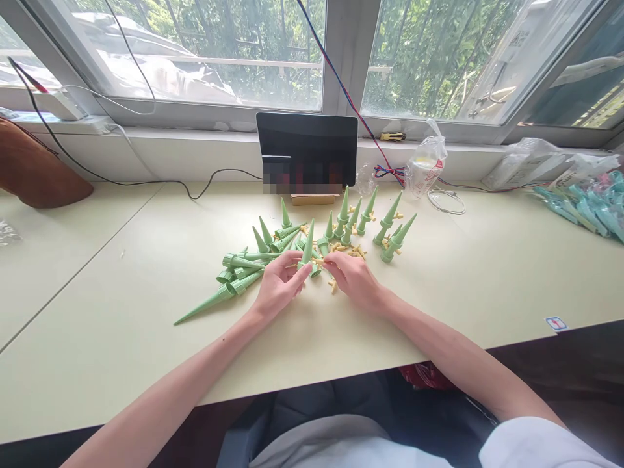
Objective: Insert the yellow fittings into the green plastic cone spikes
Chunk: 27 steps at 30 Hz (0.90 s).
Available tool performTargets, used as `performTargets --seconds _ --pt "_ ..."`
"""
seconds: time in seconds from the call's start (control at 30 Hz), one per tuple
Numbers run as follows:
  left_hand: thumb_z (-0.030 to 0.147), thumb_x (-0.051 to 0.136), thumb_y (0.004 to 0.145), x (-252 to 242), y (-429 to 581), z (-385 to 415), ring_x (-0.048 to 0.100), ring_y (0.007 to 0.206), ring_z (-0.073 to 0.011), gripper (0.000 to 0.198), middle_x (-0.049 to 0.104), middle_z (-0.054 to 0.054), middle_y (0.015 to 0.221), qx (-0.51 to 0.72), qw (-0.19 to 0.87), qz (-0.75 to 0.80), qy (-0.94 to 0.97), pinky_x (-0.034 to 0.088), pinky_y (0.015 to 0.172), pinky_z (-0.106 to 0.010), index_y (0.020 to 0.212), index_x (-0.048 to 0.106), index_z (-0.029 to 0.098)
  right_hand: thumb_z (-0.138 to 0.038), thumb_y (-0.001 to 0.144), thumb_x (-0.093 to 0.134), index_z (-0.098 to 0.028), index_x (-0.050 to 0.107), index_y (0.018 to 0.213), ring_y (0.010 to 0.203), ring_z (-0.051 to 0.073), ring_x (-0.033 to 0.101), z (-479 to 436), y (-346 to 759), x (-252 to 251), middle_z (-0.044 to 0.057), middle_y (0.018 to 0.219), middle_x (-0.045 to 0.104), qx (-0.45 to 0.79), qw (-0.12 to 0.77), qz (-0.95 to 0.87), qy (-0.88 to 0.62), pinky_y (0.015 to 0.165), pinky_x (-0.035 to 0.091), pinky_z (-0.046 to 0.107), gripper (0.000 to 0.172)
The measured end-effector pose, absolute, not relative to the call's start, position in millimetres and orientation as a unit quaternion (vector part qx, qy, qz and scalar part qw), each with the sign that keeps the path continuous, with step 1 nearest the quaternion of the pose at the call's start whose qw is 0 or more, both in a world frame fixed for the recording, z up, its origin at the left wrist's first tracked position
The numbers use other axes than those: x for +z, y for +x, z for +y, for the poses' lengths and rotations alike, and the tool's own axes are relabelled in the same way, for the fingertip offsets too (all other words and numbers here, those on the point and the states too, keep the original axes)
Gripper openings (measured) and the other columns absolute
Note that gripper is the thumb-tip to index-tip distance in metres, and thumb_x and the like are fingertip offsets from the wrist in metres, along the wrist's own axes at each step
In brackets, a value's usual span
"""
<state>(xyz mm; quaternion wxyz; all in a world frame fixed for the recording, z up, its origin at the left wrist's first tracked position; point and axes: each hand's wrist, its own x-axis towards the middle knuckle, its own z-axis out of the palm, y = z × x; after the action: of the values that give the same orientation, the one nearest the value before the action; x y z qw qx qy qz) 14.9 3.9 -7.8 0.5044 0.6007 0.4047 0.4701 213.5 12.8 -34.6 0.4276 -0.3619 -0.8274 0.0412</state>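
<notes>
My left hand [283, 279] is closed on a green cone [309, 246] that points upward. Close on its right, my right hand [353, 278] pinches a small yellow piece [318, 261] against the cone's lower part. Several loose green cones [244, 270] lie in a heap left of and behind my left hand, a few of them upright. A pile of small yellow pieces [358, 251] sits just behind my right hand. Farther back and to the right stand several upright green cones [390, 218] with yellow pieces sticking out of their sides.
A dark tablet [309, 149] leans on a cardboard stand [316, 199] at the back. A tied plastic bag [426, 170] and coiled white cable [446, 202] are right of it. Teal packets [589, 208] lie far right, a brown bag [39, 166] far left.
</notes>
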Motion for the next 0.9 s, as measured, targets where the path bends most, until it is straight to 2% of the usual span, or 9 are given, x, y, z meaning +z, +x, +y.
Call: performTargets --seconds 0.2,0.57,0.9 --pt "0.04 0.074 0.081 -7.5 14.0 3.7 0.053 0.049 -0.0091 0.027 0.058 0.004 0.063 0.46 0.489 0.426 0.606 0.043 0.044 -0.02 0.096 0.063 0.021 -0.025 0.104 0.043 -0.019 0.056 0.097 0.063 0.012 0.055 13.5 213.1 -34.5 0.003 0.077 0.062 0.034 0.426 -0.83 -0.359 0.058 0.042 0.023 0.017" --pt "0.04 0.075 0.079 -7.4 13.8 3.7 0.056 0.052 -0.0109 0.03 0.059 0.002 0.066 0.456 0.471 0.435 0.617 0.044 0.043 -0.021 0.098 0.064 0.019 -0.022 0.103 0.043 -0.02 0.058 0.102 0.072 0.014 0.06 12.8 213.6 -32.3 0.005 0.086 0.065 0.027 0.445 -0.826 -0.345 0.061 0.045 0.023 0.015" --pt "0.042 0.072 0.081 -9.6 13.2 4.2 0.063 0.061 -0.013 0.03 0.067 -0.004 0.085 0.45 0.448 0.42 0.649 0.048 0.047 -0.021 0.099 0.064 0.019 -0.023 0.102 0.046 -0.022 0.062 0.102 0.067 0.012 0.057 11.9 212.8 -32.2 0.005 0.088 0.063 0.043 0.446 -0.823 -0.348 0.057 0.044 0.023 0.017"
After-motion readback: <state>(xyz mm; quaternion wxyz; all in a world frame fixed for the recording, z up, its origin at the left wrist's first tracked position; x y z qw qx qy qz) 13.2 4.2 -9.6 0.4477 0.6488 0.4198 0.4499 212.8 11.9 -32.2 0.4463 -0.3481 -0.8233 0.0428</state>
